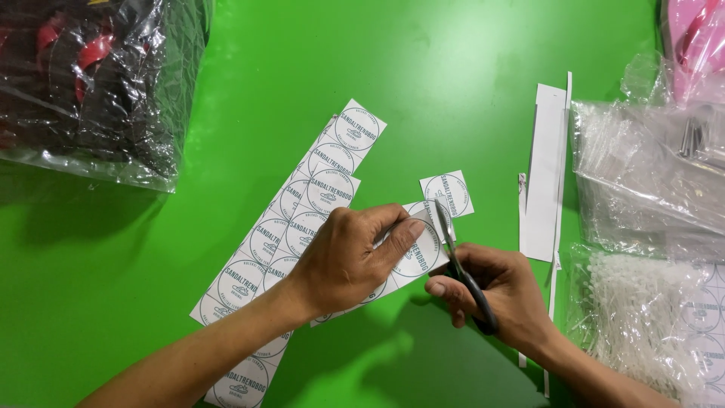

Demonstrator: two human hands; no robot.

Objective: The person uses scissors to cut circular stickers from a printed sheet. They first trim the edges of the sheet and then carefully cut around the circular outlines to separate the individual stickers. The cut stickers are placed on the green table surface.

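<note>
Over on the far left of the green table (pixel 468 68) there's a clear plastic bag of dark red-and-black stuff (pixel 91 83), then long strips of round printed labels (pixel 302 219) lying diagonally. The left hand (pixel 351 261) has its fingers closed flat on the strip being cut (pixel 419 253), pinning it down. Right beside it the right hand (pixel 491 291) is wrapped tight around black scissors (pixel 457 261), blades up into that strip. One cut-off label (pixel 449 193) sits just above, then white paper offcuts (pixel 545 174) and clear bags (pixel 649 196) at the right edge
</note>
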